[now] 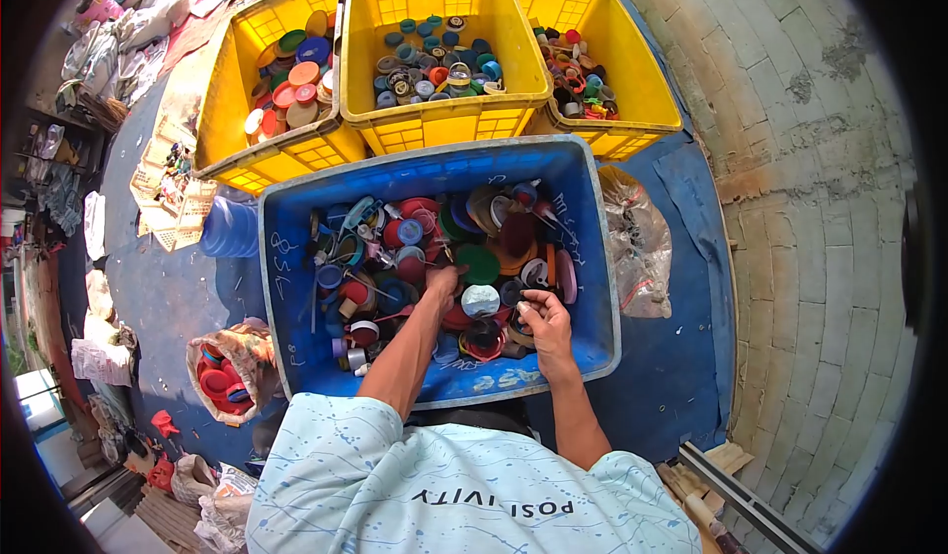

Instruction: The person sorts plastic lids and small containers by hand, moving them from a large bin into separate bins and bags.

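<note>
Here the person leans over a blue crate (286,287) on the floor, heaped with mixed plastic caps and lids (425,248), both hands down among them.

Starting at the left: a blue jug (229,226) lies beside the crate, and lower down a small sack (232,371) holds red lids. These sit near the left forearm, and a wide swing of the elbow could, I judge, knock the sack over and spill it.

The left hand (441,282) reaches deep into the middle of the crate, arm stretched forward and wrist bent down, fingers curled into the pile. Whether it pinches a cap or only rakes through them I cannot tell. The heap is loose and has thin strips and broken edges in it, so a bare finger could catch on something sharp, and pulling one cap out could send its neighbours sliding.

The right hand (543,322) sits nearer the crate's front wall, elbow tucked in, fingers gathered together around what looks like a small dark cap, though the piece is mostly hidden. A light grip like that could drop it back into the mix.

Beyond stand three yellow crates (444,119) with sorted caps; they are well apart from the hands, so a toss could land in the wrong one. A plastic bag (637,248) lies at the right.
</note>
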The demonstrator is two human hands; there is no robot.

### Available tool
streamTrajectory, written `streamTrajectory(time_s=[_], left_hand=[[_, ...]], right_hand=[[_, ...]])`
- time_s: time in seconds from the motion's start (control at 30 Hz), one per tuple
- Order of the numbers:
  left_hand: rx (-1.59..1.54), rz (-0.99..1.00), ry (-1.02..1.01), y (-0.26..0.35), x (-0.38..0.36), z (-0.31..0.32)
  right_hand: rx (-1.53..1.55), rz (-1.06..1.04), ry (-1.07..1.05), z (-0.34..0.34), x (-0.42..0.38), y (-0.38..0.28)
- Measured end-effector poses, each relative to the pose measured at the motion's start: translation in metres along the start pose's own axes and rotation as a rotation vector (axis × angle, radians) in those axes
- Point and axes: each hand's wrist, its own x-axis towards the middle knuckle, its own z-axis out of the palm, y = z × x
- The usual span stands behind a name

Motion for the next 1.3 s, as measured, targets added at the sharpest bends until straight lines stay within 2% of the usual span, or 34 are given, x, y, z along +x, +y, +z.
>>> streamTrajectory(time_s=[0.1, 0.2, 0.23, 0.33, 0.37, 0.43, 0.57, 0.67, 0.77, 0.9, 1.0, 1.1, 1.27, 1.3], left_hand=[[-0.045, -0.105, 0.013, 0.011, -0.022, -0.027], [-0.18, -0.066, -0.043, 0.011, -0.031, -0.074], [-0.215, -0.066, 0.023, 0.024, -0.054, -0.078], [-0.371, 0.004, 0.007, 0.034, -0.085, -0.112], [-0.382, 0.021, -0.073, 0.036, -0.096, -0.125], [-0.452, 0.036, -0.06, 0.037, -0.114, -0.142], [-0.54, 0.075, -0.05, 0.039, -0.151, -0.163], [-0.594, 0.091, -0.041, 0.032, -0.168, -0.174], [-0.612, 0.097, 0.006, 0.03, -0.185, -0.175], [-0.653, 0.125, 0.027, 0.019, -0.197, -0.184], [-0.672, 0.156, 0.047, 0.018, -0.212, -0.187], [-0.691, 0.191, 0.06, 0.016, -0.228, -0.186], [-0.736, 0.27, 0.033, 0.005, -0.246, -0.185], [-0.74, 0.274, 0.032, 0.001, -0.25, -0.185]], right_hand=[[0.048, 0.073, -0.042, 0.008, 0.016, 0.004], [0.256, 0.314, -0.056, 0.028, 0.045, 0.012], [0.301, 0.39, -0.078, 0.035, 0.059, 0.019], [0.406, 0.561, -0.08, 0.062, 0.118, 0.06], [0.442, 0.58, -0.054, 0.07, 0.139, 0.077], [0.512, 0.625, -0.003, 0.089, 0.174, 0.11], [0.56, 0.722, 0.255, 0.107, 0.218, 0.139], [0.733, 0.757, 0.187, 0.104, 0.244, 0.161], [0.709, 0.784, 0.132, 0.101, 0.267, 0.182], [0.758, 0.807, 0.314, 0.117, 0.266, 0.161], [0.758, 0.739, 0.162, 0.113, 0.267, 0.165], [0.712, 0.716, 0.198, 0.126, 0.22, 0.128], [0.681, 0.786, 0.213, 0.13, 0.151, 0.116], [0.633, 0.755, 0.16, 0.127, 0.136, 0.119]])
